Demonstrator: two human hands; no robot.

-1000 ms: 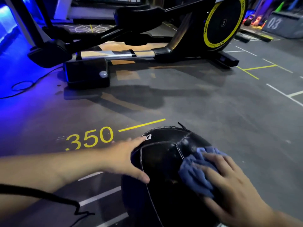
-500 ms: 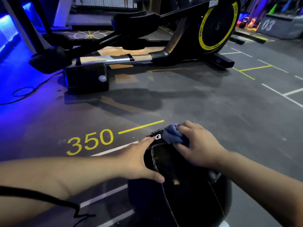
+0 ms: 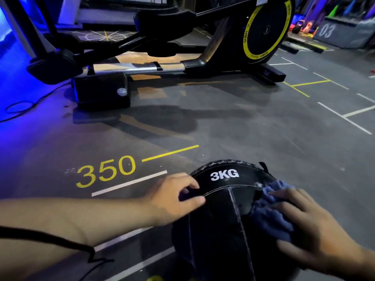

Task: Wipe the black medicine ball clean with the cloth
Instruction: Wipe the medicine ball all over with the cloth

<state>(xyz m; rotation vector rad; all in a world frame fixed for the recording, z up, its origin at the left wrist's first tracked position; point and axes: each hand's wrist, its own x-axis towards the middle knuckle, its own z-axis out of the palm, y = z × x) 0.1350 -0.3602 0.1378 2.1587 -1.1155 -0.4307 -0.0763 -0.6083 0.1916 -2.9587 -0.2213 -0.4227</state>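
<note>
The black medicine ball [image 3: 221, 226], stitched in white and marked "3KG", rests on the gym floor at the bottom centre. My left hand [image 3: 172, 199] grips its upper left side, fingers curled over a seam. My right hand [image 3: 312, 228] presses a crumpled blue cloth [image 3: 269, 213] flat against the ball's upper right side. The lower part of the ball is cut off by the frame edge.
A black and yellow elliptical trainer [image 3: 182, 47] stands across the far floor. A cable [image 3: 24, 106] loops at the left. A grey box marked "03" [image 3: 343, 33] and kettlebells [image 3: 300, 27] sit at the far right. Yellow "350" [image 3: 105, 171] is painted on the floor.
My right hand has slid the cloth from the ball's top edge down to its right side, uncovering the "3KG" mark. My left hand has curled its fingers onto the ball.
</note>
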